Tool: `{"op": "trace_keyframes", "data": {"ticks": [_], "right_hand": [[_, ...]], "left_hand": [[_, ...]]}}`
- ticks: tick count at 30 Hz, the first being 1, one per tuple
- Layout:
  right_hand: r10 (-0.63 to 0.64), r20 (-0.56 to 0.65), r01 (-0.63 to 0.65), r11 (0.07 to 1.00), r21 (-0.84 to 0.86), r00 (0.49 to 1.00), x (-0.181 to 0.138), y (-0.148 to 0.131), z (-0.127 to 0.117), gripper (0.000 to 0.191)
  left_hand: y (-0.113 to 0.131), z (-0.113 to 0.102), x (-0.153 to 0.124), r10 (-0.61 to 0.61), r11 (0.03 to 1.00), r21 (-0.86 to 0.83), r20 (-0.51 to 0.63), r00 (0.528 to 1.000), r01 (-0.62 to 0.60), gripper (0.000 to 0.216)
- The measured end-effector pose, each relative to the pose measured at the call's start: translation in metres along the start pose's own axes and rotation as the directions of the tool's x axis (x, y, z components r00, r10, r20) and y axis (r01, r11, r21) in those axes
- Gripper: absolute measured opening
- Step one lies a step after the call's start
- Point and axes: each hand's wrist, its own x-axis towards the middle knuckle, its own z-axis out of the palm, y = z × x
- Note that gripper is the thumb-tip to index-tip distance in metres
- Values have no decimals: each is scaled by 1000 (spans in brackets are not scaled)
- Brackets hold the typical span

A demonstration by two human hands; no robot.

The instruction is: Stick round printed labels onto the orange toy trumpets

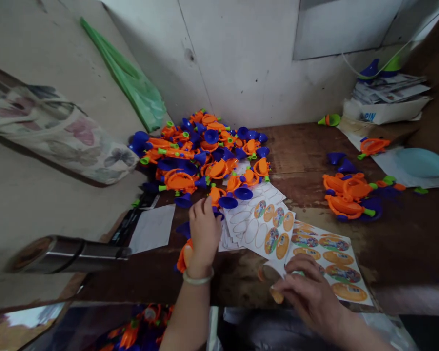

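Observation:
My left hand, with a pale bangle at the wrist, reaches to the near edge of a heap of plastic toy trumpets. Its bent fingers close on an orange and blue toy trumpet, partly hidden by the hand. Another orange trumpet lies beside the wrist. Low on the right, my right hand pinches a small orange oval sticker between thumb and finger. Under and beside that hand lies a sheet of oval stickers. A partly used sticker sheet overlaps peeled backing sheets.
A smaller group of trumpets sits on the right of the wooden table. Behind it stands a stack of papers. A steel flask and a white paper are on the left. A green bag hangs above the heap.

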Motion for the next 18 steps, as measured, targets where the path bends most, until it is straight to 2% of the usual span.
{"op": "trace_keyframes", "data": {"ticks": [2,5,7,9,11,13,15,17,18], "right_hand": [[109,-43,-105,992,71,993,-4,3,4,35],[243,-124,-226,964,138,962,-1,8,5,44],[351,-213,-308,928,211,912,6,13,3,58],[463,-252,-372,865,337,850,17,19,5,74],[552,-212,-428,793,434,807,28,24,10,84],[593,-154,-462,742,486,790,37,27,19,89],[589,-88,-467,714,522,803,44,26,29,95],[573,-41,-459,696,552,819,49,23,36,100],[570,-45,-451,694,561,821,51,21,38,102]], "left_hand": [[-10,-10,9,-17,999,31,-32,999,18,21],[-14,-28,10,-6,1000,14,-113,994,8,12],[-8,-43,-1,24,999,-29,-186,982,-30,11],[4,-58,-20,58,979,-178,-227,972,-100,12],[19,-67,-44,82,841,-515,-176,981,-163,10],[36,-66,-66,158,653,-751,13,987,-95,14],[51,-58,-82,283,477,-879,182,942,26,13],[62,-45,-94,362,321,-942,216,907,96,8],[65,-38,-98,365,263,-959,200,909,106,5]]}}
